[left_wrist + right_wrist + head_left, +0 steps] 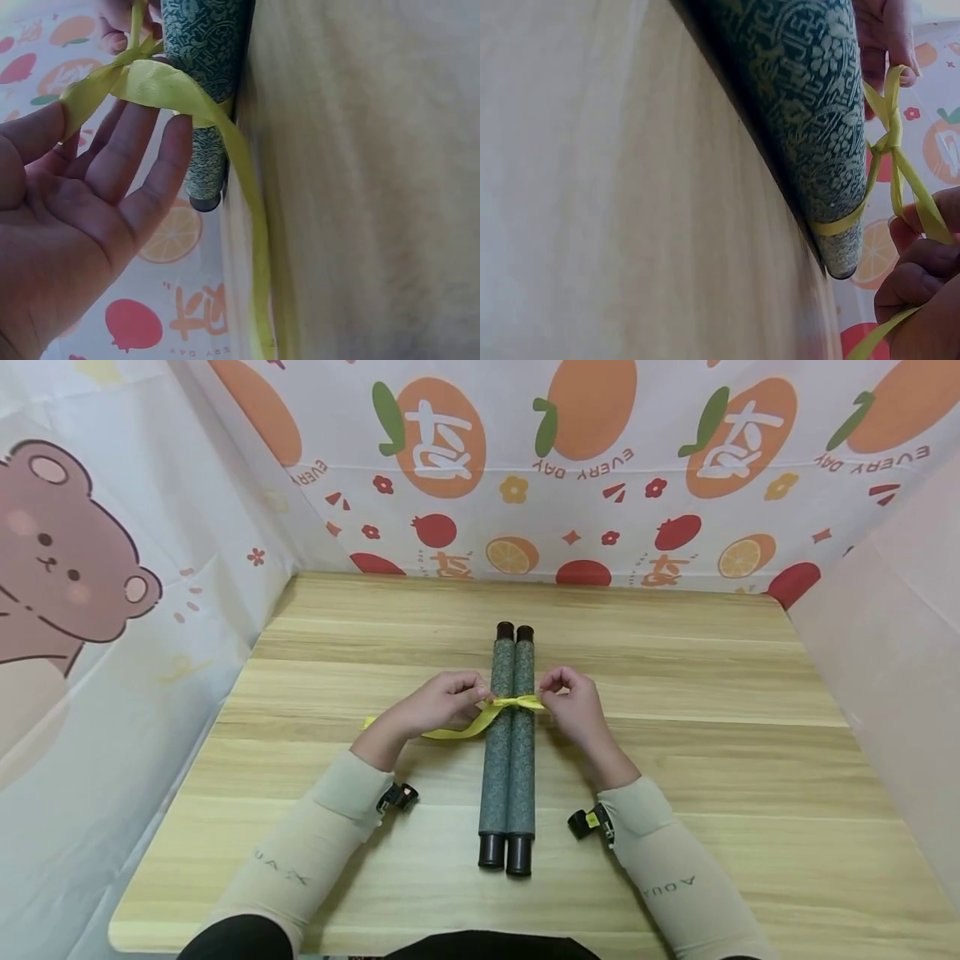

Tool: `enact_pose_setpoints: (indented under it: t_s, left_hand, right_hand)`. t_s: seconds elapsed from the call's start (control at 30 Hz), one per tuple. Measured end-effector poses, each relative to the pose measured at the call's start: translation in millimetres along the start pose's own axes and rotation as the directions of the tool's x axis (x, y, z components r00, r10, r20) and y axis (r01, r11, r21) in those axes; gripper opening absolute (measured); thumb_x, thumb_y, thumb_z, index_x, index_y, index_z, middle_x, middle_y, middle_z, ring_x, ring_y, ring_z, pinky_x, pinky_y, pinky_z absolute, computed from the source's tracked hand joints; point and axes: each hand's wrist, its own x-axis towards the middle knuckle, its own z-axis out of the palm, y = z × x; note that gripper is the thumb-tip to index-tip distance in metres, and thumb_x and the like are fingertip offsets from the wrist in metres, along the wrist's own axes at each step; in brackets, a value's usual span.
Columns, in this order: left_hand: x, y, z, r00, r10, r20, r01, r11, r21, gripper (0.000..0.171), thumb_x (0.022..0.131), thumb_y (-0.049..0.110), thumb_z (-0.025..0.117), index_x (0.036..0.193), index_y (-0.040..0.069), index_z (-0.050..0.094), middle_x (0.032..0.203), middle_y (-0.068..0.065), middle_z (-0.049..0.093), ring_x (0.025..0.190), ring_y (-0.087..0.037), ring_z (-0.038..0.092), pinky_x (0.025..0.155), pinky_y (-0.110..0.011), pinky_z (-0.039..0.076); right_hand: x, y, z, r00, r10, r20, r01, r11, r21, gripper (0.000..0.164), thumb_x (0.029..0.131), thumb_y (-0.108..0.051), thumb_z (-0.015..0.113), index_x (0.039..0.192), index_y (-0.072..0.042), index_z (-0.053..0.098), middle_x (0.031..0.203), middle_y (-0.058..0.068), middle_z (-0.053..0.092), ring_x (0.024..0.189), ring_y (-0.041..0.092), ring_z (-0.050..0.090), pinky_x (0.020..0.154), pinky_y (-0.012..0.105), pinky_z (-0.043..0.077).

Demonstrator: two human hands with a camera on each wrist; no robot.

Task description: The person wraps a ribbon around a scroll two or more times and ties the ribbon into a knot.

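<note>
Two rolled scrolls (496, 777) in green patterned cloth, with dark end knobs, lie side by side on the table. Around their middle runs a yellow ribbon (480, 724), knotted on top with loops to either side. My left hand (450, 702) pinches the ribbon's left loop between thumb and fingers; a long tail trails past it to the left. On the other side my right hand (577, 703) pinches the right part of the ribbon. In the right wrist view the knot (889, 142) stands above the scroll, stretched between both hands.
The wooden table (697, 760) spreads out on both sides of the scrolls. A printed fruit cloth (525, 510) hangs behind it, and a bear-print cloth (75, 552) hangs at the left. Small cameras (397, 797) are strapped to both wrists.
</note>
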Motion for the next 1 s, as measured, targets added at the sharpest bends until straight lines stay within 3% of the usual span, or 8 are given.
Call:
enact_pose_setpoints:
  t_s: [0.1, 0.2, 0.4, 0.53, 0.7, 0.8, 1.0]
  left_hand:
    - [0.8, 3.7, 1.7, 0.999, -0.029, 0.017, 0.029, 0.999, -0.034, 0.026, 0.100, 0.018, 0.043, 0.096, -0.004, 0.056, 0.082, -0.013, 0.054, 0.063, -0.017, 0.048, 0.058, -0.033, 0.045]
    - [0.8, 5.6, 2.5, 0.998, -0.045, 0.043, 0.048, 0.997, -0.062, 0.025, 0.100, 0.015, 0.041, 0.096, -0.007, 0.053, 0.066, -0.006, 0.037, 0.054, -0.016, 0.031, 0.050, -0.030, 0.029]
    - [-0.3, 5.3, 0.2, 0.996, -0.056, 0.072, 0.052, 0.997, 0.058, 0.027, 0.101, 0.017, 0.041, 0.095, -0.007, 0.052, 0.058, -0.002, 0.036, 0.049, -0.019, 0.029, 0.049, -0.028, 0.030]
    - [-1.0, 7.1, -1.5, 0.996, -0.039, 0.083, 0.022, 0.980, 0.199, 0.030, 0.099, 0.023, 0.045, 0.092, -0.005, 0.054, 0.061, -0.005, 0.040, 0.052, -0.019, 0.034, 0.052, -0.030, 0.033]
    - [-1.4, 7.7, -4.2, 0.996, 0.005, 0.094, -0.037, 0.937, 0.348, 0.025, 0.098, 0.024, 0.048, 0.091, 0.003, 0.060, 0.081, -0.010, 0.056, 0.067, -0.018, 0.043, 0.066, -0.034, 0.039]
    - [-2.0, 8.0, -5.8, 0.994, 0.004, 0.108, -0.044, 0.927, 0.371, 0.023, 0.098, 0.024, 0.048, 0.091, 0.006, 0.061, 0.090, -0.012, 0.060, 0.073, -0.019, 0.046, 0.070, -0.036, 0.040]
    - [-1.8, 7.5, -6.9, 0.989, 0.005, 0.146, -0.063, 0.918, 0.392, 0.022, 0.098, 0.023, 0.049, 0.092, 0.005, 0.061, 0.090, -0.013, 0.060, 0.075, -0.019, 0.047, 0.071, -0.036, 0.041]
  right_hand:
    - [2.4, 6.3, 0.0, 1.000, -0.008, -0.006, 0.008, 1.000, -0.014, 0.009, 0.077, 0.007, 0.062, 0.083, 0.002, 0.060, 0.078, 0.011, 0.057, 0.064, 0.017, 0.053, 0.051, 0.020, 0.043]
    - [3.7, 9.0, -1.3, 1.000, -0.003, -0.009, 0.003, 0.999, -0.041, 0.009, 0.076, 0.006, 0.062, 0.082, 0.000, 0.060, 0.076, 0.008, 0.056, 0.068, 0.018, 0.052, 0.054, 0.021, 0.043]
    - [5.1, 12.0, -6.4, 1.000, 0.025, -0.003, -0.026, 0.995, -0.100, 0.009, 0.076, 0.005, 0.063, 0.081, -0.002, 0.059, 0.074, 0.008, 0.055, 0.071, 0.020, 0.051, 0.058, 0.024, 0.043]
    - [6.1, 13.9, -9.1, 0.999, 0.036, -0.005, -0.037, 0.993, -0.111, 0.010, 0.075, 0.006, 0.063, 0.080, -0.001, 0.057, 0.073, 0.007, 0.053, 0.069, 0.020, 0.050, 0.057, 0.025, 0.043]
    - [9.6, 16.7, -11.2, 0.999, 0.036, -0.013, -0.037, 0.993, -0.114, 0.011, 0.074, 0.008, 0.063, 0.078, 0.000, 0.056, 0.072, 0.007, 0.051, 0.068, 0.020, 0.048, 0.058, 0.025, 0.043]
    - [11.8, 17.1, -11.4, 0.999, 0.036, -0.011, -0.037, 0.993, -0.111, 0.012, 0.074, 0.007, 0.063, 0.078, -0.001, 0.055, 0.072, 0.007, 0.050, 0.069, 0.020, 0.048, 0.059, 0.026, 0.042]
    - [14.8, 18.7, -10.3, 0.998, 0.051, -0.037, -0.055, 0.993, -0.107, 0.013, 0.073, 0.008, 0.063, 0.077, -0.002, 0.055, 0.071, 0.006, 0.049, 0.069, 0.019, 0.047, 0.060, 0.027, 0.041]
